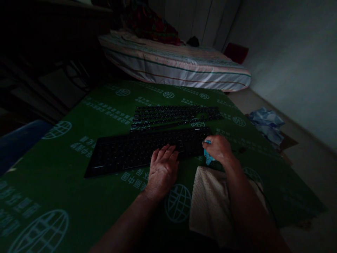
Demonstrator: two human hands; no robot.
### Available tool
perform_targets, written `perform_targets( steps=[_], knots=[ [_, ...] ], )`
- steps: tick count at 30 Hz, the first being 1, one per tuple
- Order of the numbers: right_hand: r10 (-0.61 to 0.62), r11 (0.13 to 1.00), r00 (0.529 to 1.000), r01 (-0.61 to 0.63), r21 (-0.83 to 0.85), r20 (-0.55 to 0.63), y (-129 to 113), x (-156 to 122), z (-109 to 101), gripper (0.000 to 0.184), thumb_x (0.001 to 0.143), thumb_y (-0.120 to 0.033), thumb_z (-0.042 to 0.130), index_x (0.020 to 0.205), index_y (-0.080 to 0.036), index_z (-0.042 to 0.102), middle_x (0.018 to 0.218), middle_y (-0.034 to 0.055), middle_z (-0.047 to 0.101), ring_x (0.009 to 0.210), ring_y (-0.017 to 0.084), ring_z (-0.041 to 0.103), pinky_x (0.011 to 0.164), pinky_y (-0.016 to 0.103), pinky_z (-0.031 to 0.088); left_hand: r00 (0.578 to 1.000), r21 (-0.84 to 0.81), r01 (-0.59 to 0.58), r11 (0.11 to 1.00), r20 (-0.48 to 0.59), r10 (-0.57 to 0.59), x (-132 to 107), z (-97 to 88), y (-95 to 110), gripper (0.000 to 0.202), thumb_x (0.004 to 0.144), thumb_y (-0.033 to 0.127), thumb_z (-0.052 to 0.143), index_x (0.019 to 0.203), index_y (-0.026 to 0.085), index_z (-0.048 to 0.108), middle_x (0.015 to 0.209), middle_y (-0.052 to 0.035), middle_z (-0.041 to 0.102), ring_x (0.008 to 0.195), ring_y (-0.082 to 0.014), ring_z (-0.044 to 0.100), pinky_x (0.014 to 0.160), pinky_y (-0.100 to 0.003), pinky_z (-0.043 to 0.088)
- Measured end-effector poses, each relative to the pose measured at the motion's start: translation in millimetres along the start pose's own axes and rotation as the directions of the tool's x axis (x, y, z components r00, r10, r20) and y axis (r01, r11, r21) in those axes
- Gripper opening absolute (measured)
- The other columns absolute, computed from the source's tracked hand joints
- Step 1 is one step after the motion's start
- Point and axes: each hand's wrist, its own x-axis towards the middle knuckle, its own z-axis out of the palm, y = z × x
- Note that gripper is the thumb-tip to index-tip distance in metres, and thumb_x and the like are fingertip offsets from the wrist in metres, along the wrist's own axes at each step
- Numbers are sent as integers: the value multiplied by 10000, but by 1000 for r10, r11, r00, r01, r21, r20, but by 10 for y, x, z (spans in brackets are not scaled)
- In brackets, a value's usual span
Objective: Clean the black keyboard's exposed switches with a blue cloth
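Observation:
A black keyboard [116, 151] lies slightly askew on the green printed board; its keycaps seem to be off, though the dark makes details hard to read. My left hand [164, 163] rests palm down across it, fingers stretched out. At the keyboard's right end, my right hand [218, 147] is closed around a light-blue, cloth-like piece [209, 157], which hangs below the fingers. Behind the keyboard, loose black keycaps [163, 114] are laid out in rows. A beige towel [207, 203] lies under my right forearm.
The green board [86, 196] carries white lettering and globe prints. A thin dark cable [267, 202] runs near the right forearm. Beyond the board is a bed with a striped sheet [184, 70]. Crumpled blue-white material [265, 123] lies to the right, near a pale wall [297, 63].

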Motion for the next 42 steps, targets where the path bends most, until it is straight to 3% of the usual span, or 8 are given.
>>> perform_targets(
  steps=[9, 16, 26, 36, 42],
  knots=[
    [-103, 986, 994, 107, -132, 36, -67, -18, -4, 277, 795, -322, 481, 864, -231, 733, 871, 75, 738, 829, 205, 673, 645, 253, 430, 1000, 14, 8, 1000, 10, -8, 4, 2, 2, 270, 870, 194, 485, 1107, 174, 613, 1267, -83, 578, 1192, -281, 494, 996, -495, 377],
    [-156, 983, 987, 158, -97, 23, -89, -42, -12, 279, 802, -319, 469, 854, -250, 734, 856, 67, 739, 836, 212, 678, 644, 258, 433, 1000, 10, 1, 1000, -1, -1, 9, 12, -8, 255, 877, 204, 478, 1091, 176, 613, 1263, -75, 581, 1195, -274, 492, 1000, -488, 369],
    [-37, 993, 999, 35, -114, -15, -8, 6, -10, 274, 790, -329, 494, 908, -256, 730, 891, 76, 736, 859, 221, 672, 658, 266, 444, 1000, 0, -7, 1000, -8, 7, -13, 18, -18, 272, 872, 201, 480, 1109, 174, 611, 1260, -82, 581, 1196, -276, 490, 1010, -491, 361],
    [-105, 994, 994, 105, -19, 10, -58, -4, 8, 267, 774, -321, 489, 841, -248, 737, 841, 55, 739, 796, 191, 672, 629, 248, 425, 1000, 7, 4, 1000, -3, -4, 11, 4, -3, 256, 868, 195, 493, 1087, 164, 622, 1248, -81, 591, 1179, -280, 503, 994, -496, 374],
    [-33, 996, 999, 33, -78, 0, -4, 12, -19, 271, 766, -321, 501, 884, -258, 737, 874, 64, 737, 836, 208, 671, 642, 255, 435, 1000, -7, -1, 1000, -3, 1, 0, 14, -18, 267, 869, 195, 490, 1103, 172, 617, 1260, -76, 583, 1194, -279, 492, 1005, -497, 365]
  ],
)
